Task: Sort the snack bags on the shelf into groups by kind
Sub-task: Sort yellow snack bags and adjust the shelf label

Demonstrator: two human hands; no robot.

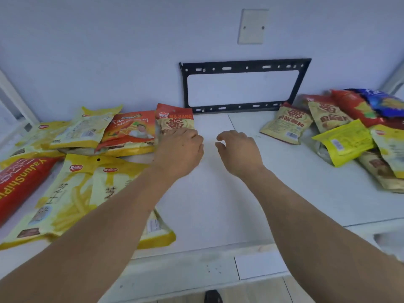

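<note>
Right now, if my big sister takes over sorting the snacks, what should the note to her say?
Left hand: resting on the red-topped tan bag at the back of the shelf; the grip itself is hidden, so I cannot tell if it is held.
Right hand: hovering over the bare middle, fingers loosely curled, holding nothing.
Left side: yellow fries bags, more yellow bags, an orange bag, a big red bag.
Right side: a mixed pile of tan, yellow, red and blue bags.
Done: yellow bags mostly gathered on the left.
Left: sort the right pile and put the matching tan bags together.
</note>
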